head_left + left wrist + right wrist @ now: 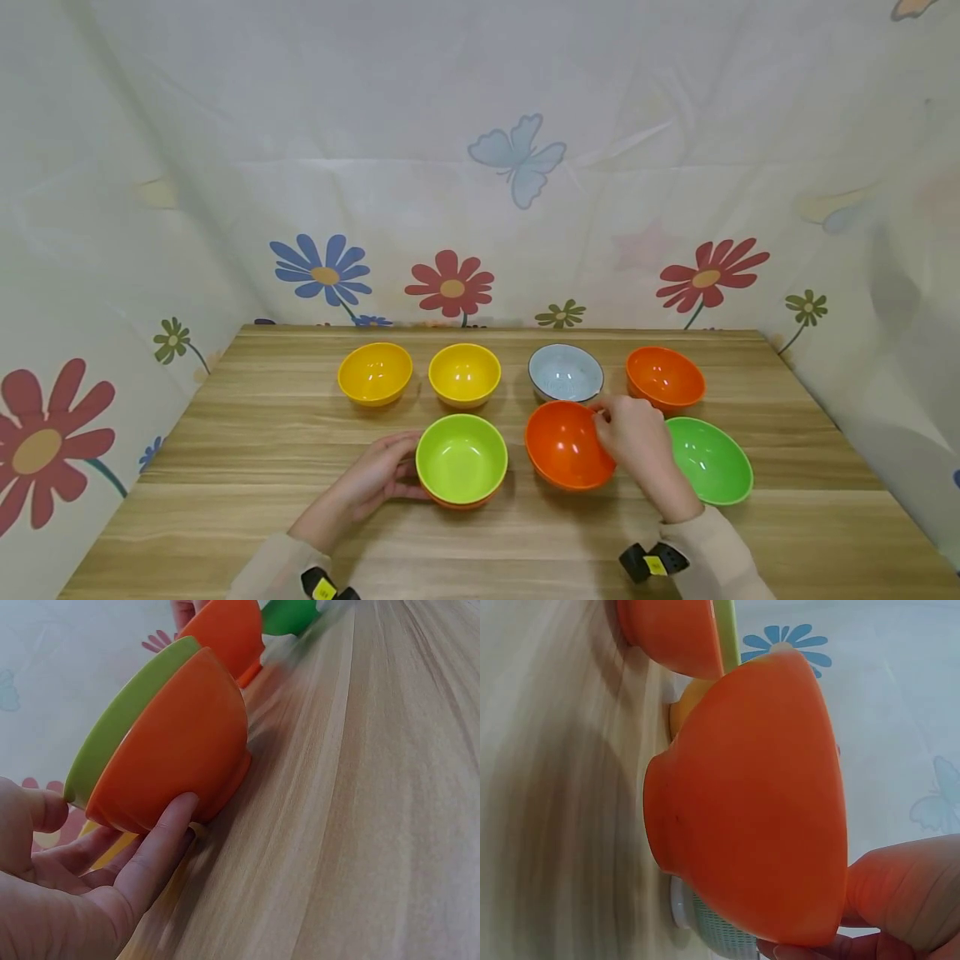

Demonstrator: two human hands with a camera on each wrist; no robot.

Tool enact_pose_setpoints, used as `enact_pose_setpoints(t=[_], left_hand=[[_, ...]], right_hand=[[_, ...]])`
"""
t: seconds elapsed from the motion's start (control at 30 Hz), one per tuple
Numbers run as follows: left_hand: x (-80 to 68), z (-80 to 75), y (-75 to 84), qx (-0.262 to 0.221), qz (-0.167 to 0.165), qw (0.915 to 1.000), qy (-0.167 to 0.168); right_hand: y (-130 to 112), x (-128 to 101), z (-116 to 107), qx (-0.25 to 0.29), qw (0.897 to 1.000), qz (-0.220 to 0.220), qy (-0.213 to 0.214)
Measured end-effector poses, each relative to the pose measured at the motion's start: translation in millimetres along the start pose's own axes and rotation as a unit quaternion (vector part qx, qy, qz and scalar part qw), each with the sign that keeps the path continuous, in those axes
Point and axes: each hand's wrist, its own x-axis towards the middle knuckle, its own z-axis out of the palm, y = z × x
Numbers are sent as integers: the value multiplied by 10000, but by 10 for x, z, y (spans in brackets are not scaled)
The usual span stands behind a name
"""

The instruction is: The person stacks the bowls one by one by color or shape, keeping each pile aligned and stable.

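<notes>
A lime-green bowl (pixel 461 458) sits nested in an orange bowl (pixel 180 742) at the front centre of the table. My left hand (pixel 382 475) holds this pair from the left, thumb at the lime rim and fingers against the orange side near its foot. To the right, another orange bowl (pixel 562 450) hangs close over the wood, its shadow below. My right hand (pixel 637 437) pinches its rim on the far right side, with the thumb and fingertips seen at the rim in the right wrist view.
Along the back stand an amber bowl (pixel 375 375), a yellow bowl (pixel 465 375), a pale blue bowl (pixel 566 375) and an orange bowl (pixel 663 377). A green bowl (pixel 711 462) is right of my right hand. A flowered cloth (pixel 405 200) hangs behind the wooden table (pixel 247 433).
</notes>
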Motion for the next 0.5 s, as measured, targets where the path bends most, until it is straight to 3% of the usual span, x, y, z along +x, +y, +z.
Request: enact_pose_setpoints(t=[0.5], left_hand=[[1, 1, -1, 20, -2, 10000, -15]], right_hand=[[-160, 157, -42, -27, 9997, -238, 53]])
